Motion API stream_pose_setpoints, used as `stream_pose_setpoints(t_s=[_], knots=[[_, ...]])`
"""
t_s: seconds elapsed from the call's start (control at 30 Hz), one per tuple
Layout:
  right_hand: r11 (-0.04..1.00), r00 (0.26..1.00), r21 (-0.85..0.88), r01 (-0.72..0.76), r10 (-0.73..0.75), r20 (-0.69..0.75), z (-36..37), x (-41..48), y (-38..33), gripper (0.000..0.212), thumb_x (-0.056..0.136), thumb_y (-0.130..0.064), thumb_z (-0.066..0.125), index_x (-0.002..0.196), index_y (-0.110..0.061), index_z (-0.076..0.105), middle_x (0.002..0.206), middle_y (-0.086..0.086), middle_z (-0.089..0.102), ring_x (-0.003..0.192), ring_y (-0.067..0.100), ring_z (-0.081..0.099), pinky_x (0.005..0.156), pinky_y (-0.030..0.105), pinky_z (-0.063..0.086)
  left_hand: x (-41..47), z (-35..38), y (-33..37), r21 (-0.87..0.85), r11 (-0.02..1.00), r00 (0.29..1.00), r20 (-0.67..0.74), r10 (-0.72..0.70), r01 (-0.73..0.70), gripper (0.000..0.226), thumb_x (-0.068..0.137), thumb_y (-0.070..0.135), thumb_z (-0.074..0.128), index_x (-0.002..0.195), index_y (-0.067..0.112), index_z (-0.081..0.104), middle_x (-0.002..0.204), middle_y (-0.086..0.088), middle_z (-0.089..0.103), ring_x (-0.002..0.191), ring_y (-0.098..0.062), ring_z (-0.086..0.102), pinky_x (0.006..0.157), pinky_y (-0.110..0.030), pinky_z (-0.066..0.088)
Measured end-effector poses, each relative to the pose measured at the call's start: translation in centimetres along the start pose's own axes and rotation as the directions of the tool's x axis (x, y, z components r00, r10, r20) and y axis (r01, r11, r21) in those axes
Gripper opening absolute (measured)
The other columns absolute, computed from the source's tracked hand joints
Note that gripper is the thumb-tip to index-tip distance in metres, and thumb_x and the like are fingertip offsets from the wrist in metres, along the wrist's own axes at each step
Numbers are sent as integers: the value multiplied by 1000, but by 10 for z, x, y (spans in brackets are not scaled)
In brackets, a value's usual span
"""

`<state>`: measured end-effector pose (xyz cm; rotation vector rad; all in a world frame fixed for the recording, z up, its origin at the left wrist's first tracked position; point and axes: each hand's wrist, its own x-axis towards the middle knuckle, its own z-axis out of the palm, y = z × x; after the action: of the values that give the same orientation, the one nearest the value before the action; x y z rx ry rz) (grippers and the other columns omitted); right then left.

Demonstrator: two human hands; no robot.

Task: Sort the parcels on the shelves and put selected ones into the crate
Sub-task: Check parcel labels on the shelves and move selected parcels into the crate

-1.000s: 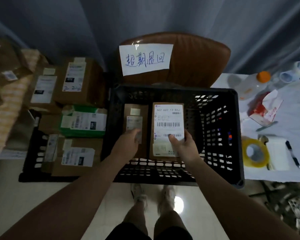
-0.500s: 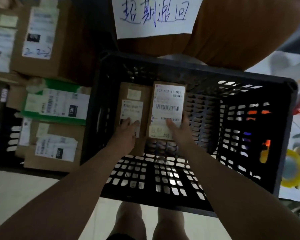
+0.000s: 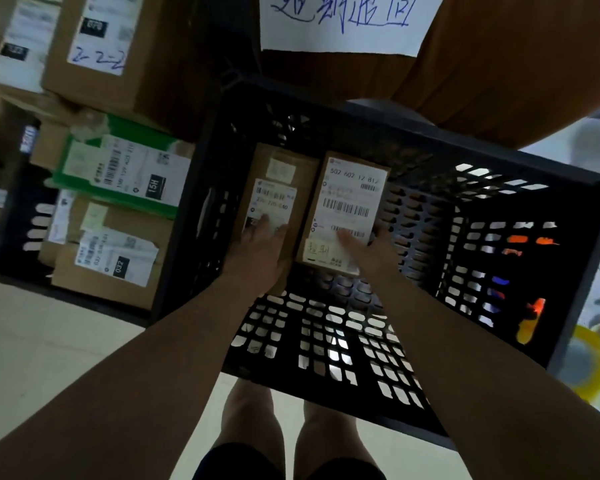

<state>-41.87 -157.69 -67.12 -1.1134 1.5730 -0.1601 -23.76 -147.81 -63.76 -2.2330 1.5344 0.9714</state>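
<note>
Your 2 hands have gone down deeper into the crate [image 3: 208, 174], and your head has leaned in close. So the 2 parcels are almost put down. They sit side by side at the back left of the crate. I cannot tell if they touch the bottom yet.

Your right hand [image 3: 369, 249] grips the right parcel [image 3: 350, 188], thumb on top and fingers round its edge. Your left hand [image 3: 260, 252] lies on the left parcel [image 3: 278, 174]. I cannot tell if it grips or only presses.

Both parcels are flat brown cardboard boxes with smooth white paper labels. The crate is hard black plastic, full of little holes. More cardboard boxes wait on the left, 1 of them a green box [image 3: 118, 174].
</note>
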Motion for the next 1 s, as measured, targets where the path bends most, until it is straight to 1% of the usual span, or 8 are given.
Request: stream_pose_setpoints(t_s=[0.1,0.2,0.33,0.43,0.57,0.7,0.73,1.0], knots=[[980,1000,-198,-5,0,-24,-3,-2,-19,74,77,-49,72,134,-10,42,127,6,58,112,28,59,92,47,52,-13,-12,4,39,999,1000,-19,-6,7,66,98,39,44,153,25,10,158,-13,8,142,-34,14,110,-48,31],[878,995,-476,55,-87,-45,-12,-28,-43,71,91,-46,56,144,-8,26,140,17,42,125,36,45,99,48,45,-35,-32,9,84,996,997,-74,3,3,64,100,41,39,153,23,7,159,-12,7,144,-32,12,113,-45,24],[608,950,-731,310,-225,217,-21,-91,-66,66,100,-46,39,153,-17,13,158,13,15,144,33,16,113,45,28,-82,-60,6,129,991,979,-204,-20,47,62,101,43,34,153,21,9,160,-13,6,146,-29,7,118,-43,12],[419,843,-738,528,-360,399,-11,-130,-99,62,100,-46,38,152,-18,19,159,12,14,145,31,14,118,44,18,-125,-83,-5,123,986,961,-268,-73,109,61,102,47,27,154,23,6,161,-10,0,147,-29,3,119,-43,8],[252,696,-691,678,-521,493,20,-175,-177,60,99,-47,40,150,-19,25,157,12,21,143,30,21,118,43,18,-187,-127,-42,85,962,900,-380,-211,261,62,101,47,29,154,24,6,161,-8,0,148,-28,2,118,-45,6],[23,476,-617,786,-658,583,58,-229,-254,60,98,-47,41,148,-17,28,153,14,28,141,30,27,116,44,24,-254,-175,-91,-49,910,796,-467,-385,411,61,101,46,28,154,24,6,161,-7,-1,148,-26,-1,120,-45,5],[-27,414,-585,810,-680,605,72,-248,-269,59,98,-47,42,148,-17,30,152,15,31,139,31,29,115,44,25,-275,-184,-105,-99,894,756,-497,-425,438,61,101,46,28,154,25,6,161,-5,-2,148,-25,-1,120,-45,4],[-263,120,-400,878,-687,717,169,-368,-322,50,98,-44,42,138,-16,47,141,11,46,129,30,41,108,42,33,-400,-204,-202,-256,766,522,-603,-603,590,62,101,49,27,153,25,6,162,-5,1,148,-25,-1,120,-44,4]])
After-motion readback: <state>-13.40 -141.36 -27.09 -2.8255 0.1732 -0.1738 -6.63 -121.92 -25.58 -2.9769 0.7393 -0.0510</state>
